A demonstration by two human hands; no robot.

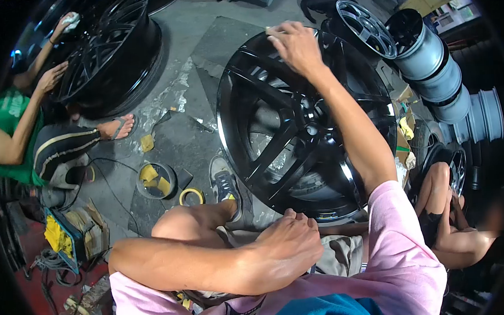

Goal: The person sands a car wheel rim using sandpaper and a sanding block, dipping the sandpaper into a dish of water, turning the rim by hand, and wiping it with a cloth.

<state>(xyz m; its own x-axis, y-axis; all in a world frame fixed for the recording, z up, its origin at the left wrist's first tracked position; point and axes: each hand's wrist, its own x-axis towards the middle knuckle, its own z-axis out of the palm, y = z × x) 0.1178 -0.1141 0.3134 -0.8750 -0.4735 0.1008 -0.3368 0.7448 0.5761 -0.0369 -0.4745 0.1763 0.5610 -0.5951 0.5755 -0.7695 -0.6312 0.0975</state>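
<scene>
A large glossy black wheel rim (288,138) with several spokes lies face up in front of my knees. My right hand (297,47) reaches across it to the far edge. Its fingers bend over the lip, and a small yellowish piece (268,30) shows at the fingertips; its kind is unclear. My left hand (285,241) is curled closed, close to my lap at the rim's near edge. Its palm side faces away, so anything inside is hidden.
A round tub (155,181) with yellow pieces and a tape roll (191,197) sit left of my shoe. Another person (20,130) works on a black rim (110,56). Silver rims (429,62) are stacked at right, near a seated person (461,226). A cable crosses the floor.
</scene>
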